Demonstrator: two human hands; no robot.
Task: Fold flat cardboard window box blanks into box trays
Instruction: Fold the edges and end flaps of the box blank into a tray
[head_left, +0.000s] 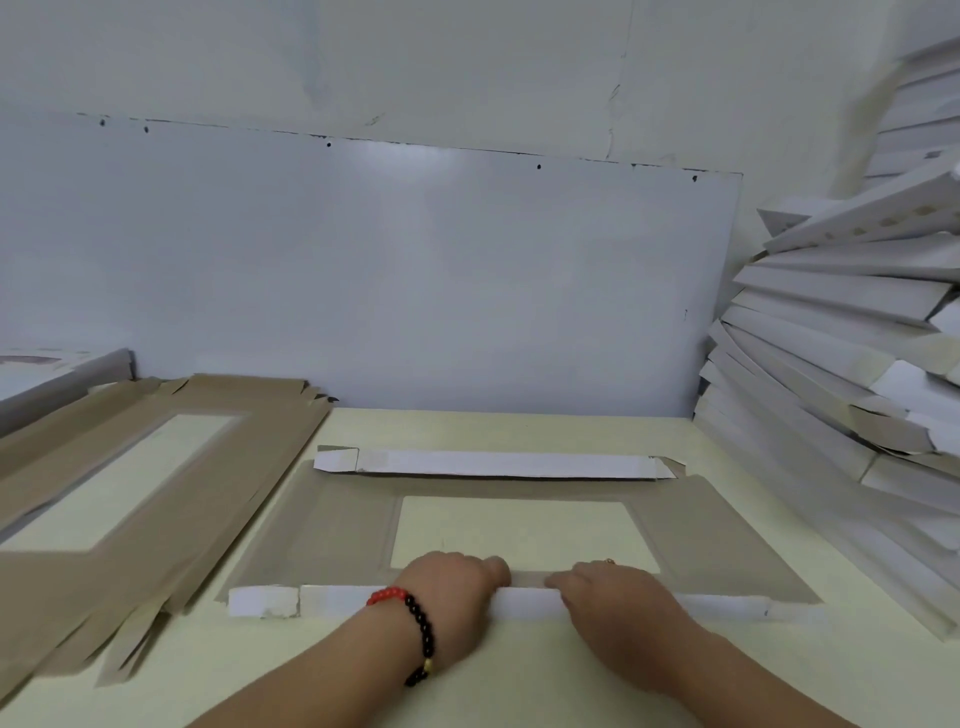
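While flat on table (467, 670) — blank (332, 525), long axis left-right.

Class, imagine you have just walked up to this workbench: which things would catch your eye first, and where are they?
First, the two hands, left hand and right hand, side by side on the near flap of the cardboard blank at the front of the table. A pile of flat brown blanks lies on the left, and a tall leaning stack of white folded trays fills the right.
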